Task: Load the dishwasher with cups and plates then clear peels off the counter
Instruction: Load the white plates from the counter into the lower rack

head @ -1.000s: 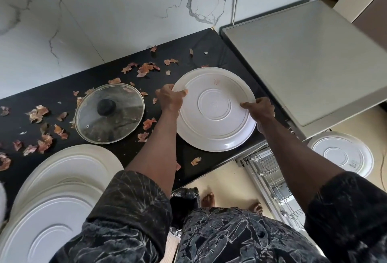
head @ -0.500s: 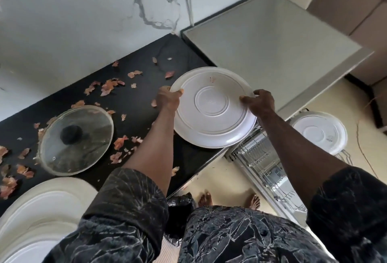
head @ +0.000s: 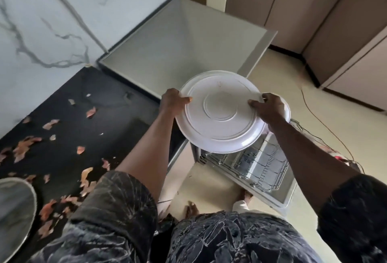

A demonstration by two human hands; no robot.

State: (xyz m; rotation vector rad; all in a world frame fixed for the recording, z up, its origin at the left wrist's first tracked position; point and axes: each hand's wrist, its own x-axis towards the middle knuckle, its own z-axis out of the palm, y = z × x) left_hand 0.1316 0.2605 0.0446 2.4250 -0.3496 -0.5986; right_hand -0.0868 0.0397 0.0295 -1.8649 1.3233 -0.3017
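We grip the plate (head: pixel 219 116) by its rim, left hand (head: pixel 172 101) at nine o'clock, right hand (head: pixel 269 107) at three, likely to steady it over the dishwasher rack (head: pixel 261 166) at five o'clock below. The peels (head: pixel 23 147) lie scattered on the counter (head: pixel 117 120) toward eight o'clock.

Two plates are counted: one plate (head: pixel 219 116) in full and a second plate (head: pixel 288 114) shown only by its rim; two hands are seen, a left hand (head: pixel 171 101) and a right hand (head: pixel 269 107); one wire rack (head: pixel 266 168) and one glass lid (head: pixel 14 206) are noted; well over a dozen peels (head: pixel 91 112) are counted on one counter (head: pixel 117 120).
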